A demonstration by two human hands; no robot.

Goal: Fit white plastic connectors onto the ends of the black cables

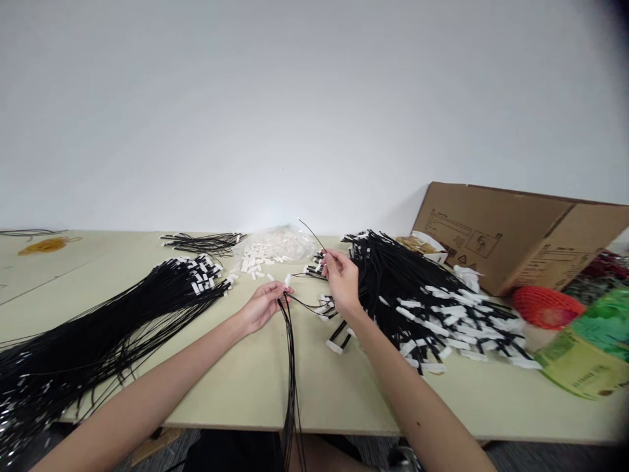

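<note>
My left hand [265, 305] is closed around a white plastic connector [287, 280] and the top of a thin bundle of black wires [289, 354]. The bundle hangs down over the table's front edge. To its right, slightly higher, my right hand [341, 278] pinches a single black wire [311, 231], whose free end sticks up and to the left. Other thin wires run rightward from the left hand. Beyond the hands, small white connectors [253, 257] spill from a clear plastic bag [289, 241].
A long bundle of black wires [122, 301] with white ends covers the left. On the right lies a heap of black cables [393, 269] with white connectors. A cardboard box [496, 229], red netting [548, 307] and a green bag [590, 354] are farther right. Yellow strands [44, 246] lie far left.
</note>
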